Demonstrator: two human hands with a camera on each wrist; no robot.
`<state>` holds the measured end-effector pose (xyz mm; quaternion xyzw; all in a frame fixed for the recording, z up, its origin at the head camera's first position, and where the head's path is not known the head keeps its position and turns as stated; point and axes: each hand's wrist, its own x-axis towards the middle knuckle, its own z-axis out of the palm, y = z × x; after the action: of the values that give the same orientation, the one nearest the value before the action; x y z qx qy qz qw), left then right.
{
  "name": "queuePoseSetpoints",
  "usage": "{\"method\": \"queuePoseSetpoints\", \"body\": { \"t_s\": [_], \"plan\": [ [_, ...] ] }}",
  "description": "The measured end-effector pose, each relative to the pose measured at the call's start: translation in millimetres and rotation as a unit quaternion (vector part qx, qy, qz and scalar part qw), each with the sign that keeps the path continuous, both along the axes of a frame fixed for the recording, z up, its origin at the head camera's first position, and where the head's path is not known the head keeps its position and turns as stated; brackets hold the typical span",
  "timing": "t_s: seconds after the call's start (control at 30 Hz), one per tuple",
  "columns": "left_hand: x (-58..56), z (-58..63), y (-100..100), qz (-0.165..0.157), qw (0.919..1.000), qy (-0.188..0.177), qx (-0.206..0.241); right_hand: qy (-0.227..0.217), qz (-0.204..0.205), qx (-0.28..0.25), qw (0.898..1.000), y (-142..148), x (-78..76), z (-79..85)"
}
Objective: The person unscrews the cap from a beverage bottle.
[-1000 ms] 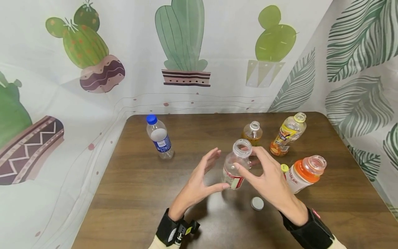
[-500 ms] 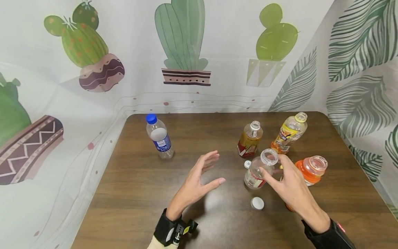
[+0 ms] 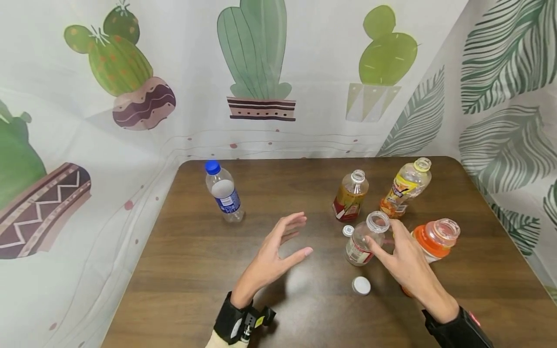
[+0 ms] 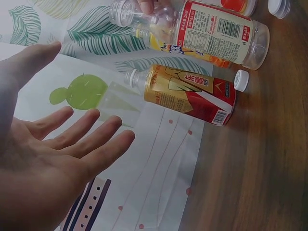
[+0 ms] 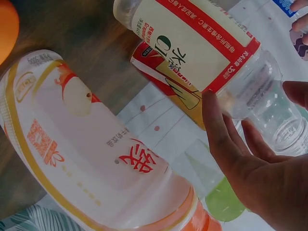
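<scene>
My right hand holds a clear, uncapped plastic bottle by its upper part, thumb on the near side and fingers round the far side. A cream and red label wraps this bottle, as the right wrist view shows. It stands upright at the right of the table. My left hand hovers left of it with fingers spread, touching nothing. Near the bottle's base lie a white cap and a smaller white cap.
Behind stand an uncapped gold and red bottle and an uncapped yellow-labelled bottle. A white bottle with an orange top is partly hidden by my right hand. A blue-capped bottle stands at the back left of the wooden table.
My right hand has carried the clear bottle rightward, away from my left hand, mostly in the first half second. The left hand has hardly moved. The small white cap has come into view.
</scene>
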<state>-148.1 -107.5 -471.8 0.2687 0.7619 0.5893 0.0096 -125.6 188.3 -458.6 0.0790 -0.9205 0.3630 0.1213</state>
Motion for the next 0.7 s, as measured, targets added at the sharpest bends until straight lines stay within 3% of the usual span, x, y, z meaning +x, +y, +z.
{"method": "queuePoseSetpoints", "body": {
  "t_s": [0.2, 0.4, 0.53, 0.63, 0.7],
  "plan": [
    [-0.1, 1.0, -0.8, -0.002, 1.0, 0.005, 0.006, 0.015, -0.002, 0.027, 1.0, 2.6, -0.6, -2.5],
    [-0.8, 5.4, -3.4, 0.0, 0.9995, 0.018, 0.026, 0.017, -0.008, 0.024, 1.0, 0.2, 0.7, 11.8],
    [-0.4, 7.0, -6.9, 0.009, 0.9975, 0.039, 0.059, 0.116, -0.026, 0.005, 0.993, -8.5, 6.3, 29.5],
    [1.8, 8.0, -11.5, 0.02, 0.9959, 0.053, 0.07, 0.203, -0.023, -0.026, 0.979, -23.9, 14.3, 49.7],
    [4.8, 10.1, -14.9, 0.027, 0.9954, 0.058, 0.071, 0.236, -0.006, -0.053, 0.97, -38.7, 18.5, 64.4]
  ]
}}
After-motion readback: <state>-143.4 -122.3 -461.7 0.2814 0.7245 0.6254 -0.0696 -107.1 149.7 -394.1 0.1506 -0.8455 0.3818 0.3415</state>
